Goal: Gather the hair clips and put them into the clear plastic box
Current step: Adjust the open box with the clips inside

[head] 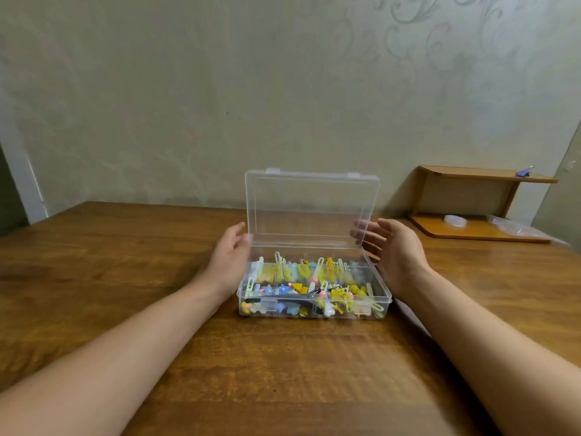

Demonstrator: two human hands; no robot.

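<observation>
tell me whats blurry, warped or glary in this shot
Head view: the right hand is motion-blurred; wide-angle warp bends the table edge and stretches the forearms; the clear lid shows faint glare; the hair clips look soft.

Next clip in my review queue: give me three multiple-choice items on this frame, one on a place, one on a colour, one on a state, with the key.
1. Where are the hair clips?
A. Scattered on the table
B. Inside the clear plastic box
C. On the wooden shelf

2. What colour is the long clip lying across the front of the pile?
A. Black
B. Red
C. White

3. How does the lid stand?
A. Shut and latched
B. Lying detached on the table
C. Raised upright

Key: 1 B, the clips fill the box on the table; 2 A, a dark bar crosses the pile; 3 C, the lid stands up between the left hand and the right hand.
</observation>
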